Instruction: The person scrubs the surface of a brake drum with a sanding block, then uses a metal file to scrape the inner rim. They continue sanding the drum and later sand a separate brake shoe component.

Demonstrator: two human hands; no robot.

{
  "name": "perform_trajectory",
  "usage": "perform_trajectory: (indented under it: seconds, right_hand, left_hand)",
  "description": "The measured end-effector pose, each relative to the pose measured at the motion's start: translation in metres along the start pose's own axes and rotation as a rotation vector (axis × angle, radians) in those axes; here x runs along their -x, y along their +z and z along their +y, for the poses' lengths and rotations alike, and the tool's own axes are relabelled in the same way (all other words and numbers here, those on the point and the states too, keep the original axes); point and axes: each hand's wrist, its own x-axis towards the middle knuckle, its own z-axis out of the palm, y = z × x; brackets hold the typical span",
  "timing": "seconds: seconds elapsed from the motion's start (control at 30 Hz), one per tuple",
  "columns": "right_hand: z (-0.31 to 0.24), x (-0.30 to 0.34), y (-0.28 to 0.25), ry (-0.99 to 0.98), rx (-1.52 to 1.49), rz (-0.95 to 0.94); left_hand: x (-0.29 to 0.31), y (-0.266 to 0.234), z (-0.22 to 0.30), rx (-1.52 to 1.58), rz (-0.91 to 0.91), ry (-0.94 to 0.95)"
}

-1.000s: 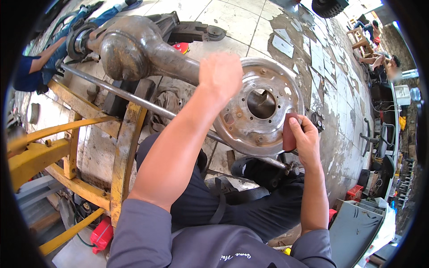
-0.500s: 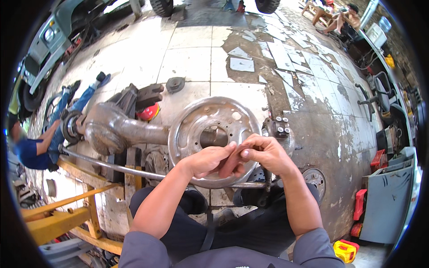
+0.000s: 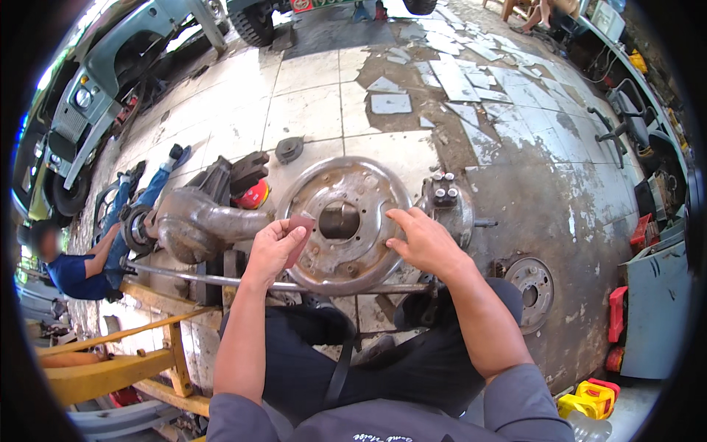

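Left hand (image 3: 272,249) is pinching a folded red-brown sheet (image 3: 298,249) at the metal disc's (image 3: 342,252) left edge. Right hand (image 3: 426,241) is spreading thumb and forefinger at its right edge; can't tell contact. Disc is sitting beside the axle housing (image 3: 193,225). Looks partway: outer edge is shining, brown patches are remaining on the face.

The brake backing plate (image 3: 373,221) is mottled in silver-grey and rusty brown. The sandpaper (image 3: 302,220) is coloured dull reddish brown, and the frame (image 3: 110,377) is painted yellow.
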Motion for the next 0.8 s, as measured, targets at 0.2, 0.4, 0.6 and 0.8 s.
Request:
perform_trajectory:
  seconds: [0.2, 0.4, 0.6, 0.8]
  right_hand:
    - [0.001, 0.010, 0.010, -0.091, 0.048, -0.010]
    - [-0.007, 0.013, -0.001, -0.013, 0.021, -0.037]
    - [-0.006, 0.007, -0.006, 0.019, 0.026, -0.042]
    - [-0.007, 0.006, -0.007, 0.023, 0.020, -0.048]
  left_hand:
    - [0.005, -0.007, -0.048, -0.336, 0.234, 0.031]
    - [0.006, -0.006, -0.054, -0.443, 0.260, -0.085]
    - [0.013, 0.015, -0.043, -0.641, 0.327, -0.079]
    - [0.017, 0.018, -0.044, -0.687, 0.378, -0.004]
